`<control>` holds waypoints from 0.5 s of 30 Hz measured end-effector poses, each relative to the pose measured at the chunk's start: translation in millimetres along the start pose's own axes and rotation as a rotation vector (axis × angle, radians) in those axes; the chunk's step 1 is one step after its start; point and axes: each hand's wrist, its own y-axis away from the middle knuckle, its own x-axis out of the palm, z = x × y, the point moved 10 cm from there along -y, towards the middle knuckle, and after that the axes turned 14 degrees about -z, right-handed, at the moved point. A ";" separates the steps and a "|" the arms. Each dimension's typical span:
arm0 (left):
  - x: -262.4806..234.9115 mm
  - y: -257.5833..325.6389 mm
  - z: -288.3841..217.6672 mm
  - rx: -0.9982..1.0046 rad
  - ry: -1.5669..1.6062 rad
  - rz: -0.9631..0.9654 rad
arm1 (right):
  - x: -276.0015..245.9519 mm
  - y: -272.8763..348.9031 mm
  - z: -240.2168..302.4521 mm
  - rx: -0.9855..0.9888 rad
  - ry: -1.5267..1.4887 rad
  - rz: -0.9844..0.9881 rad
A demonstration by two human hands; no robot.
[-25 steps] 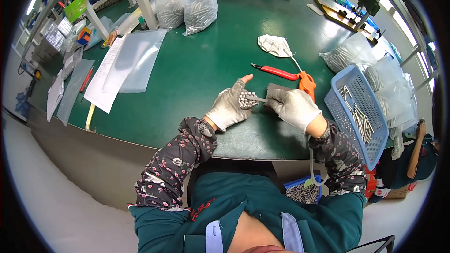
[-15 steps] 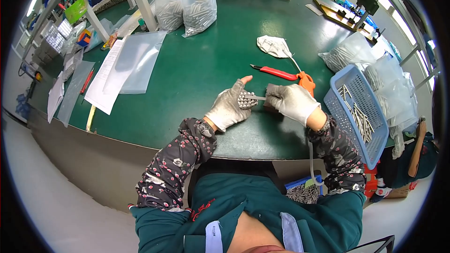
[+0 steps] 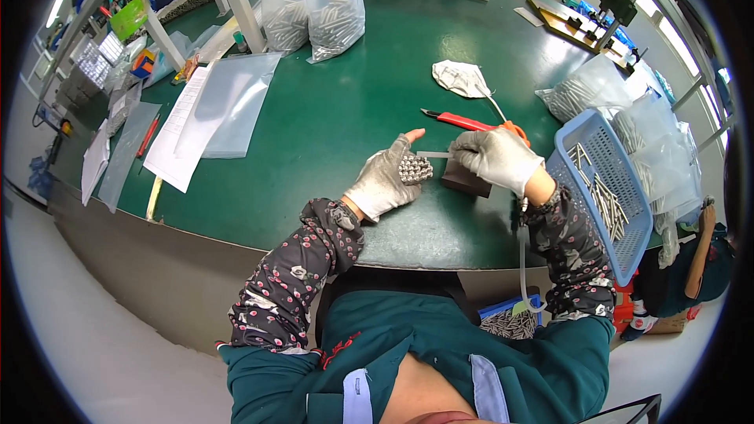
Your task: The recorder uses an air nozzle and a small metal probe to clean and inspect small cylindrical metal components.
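My left hand [image 3: 384, 176], in a pale glove with bare fingertips, holds a tight bundle of metal pins [image 3: 414, 169] with their ends facing up. Between the thumb and fingers of my gloved right hand [image 3: 496, 159] is a slim, bright metal rod [image 3: 434, 155]; its left end points at the bundle. Whether it touches the bundle I cannot tell. Below the right hand a dark brown block [image 3: 466, 180] rests on the table. Just beyond lies a red-handled tool [image 3: 465, 121] with a dark pointed tip, beside an orange tool [image 3: 516, 132] partly covered by the hand.
At the right stands a blue basket [image 3: 562, 159] holding long metal rods, with bags of metal parts [image 3: 585, 94] beside it. Two more filled bags [image 3: 336, 20] stand at the back. A white cloth [image 3: 459, 78], papers [image 3: 174, 129] and plastic sleeves [image 3: 242, 110] lie on the green table [image 3: 345, 102].
My right hand has shifted a little up and to the right, exposing more of the brown block. The rod is now nearly level. My left hand has hardly moved.
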 end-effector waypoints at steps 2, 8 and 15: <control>1.3 0.5 0.9 -0.017 0.000 0.019 | 9.8 0.8 5.3 -0.087 -0.053 0.034; -0.1 0.1 -5.5 0.019 -0.048 -0.001 | -0.9 -1.2 2.2 -0.140 -0.028 0.042; 1.2 1.1 -0.4 -0.018 -0.004 0.024 | 8.9 0.7 1.2 -0.175 -0.019 0.042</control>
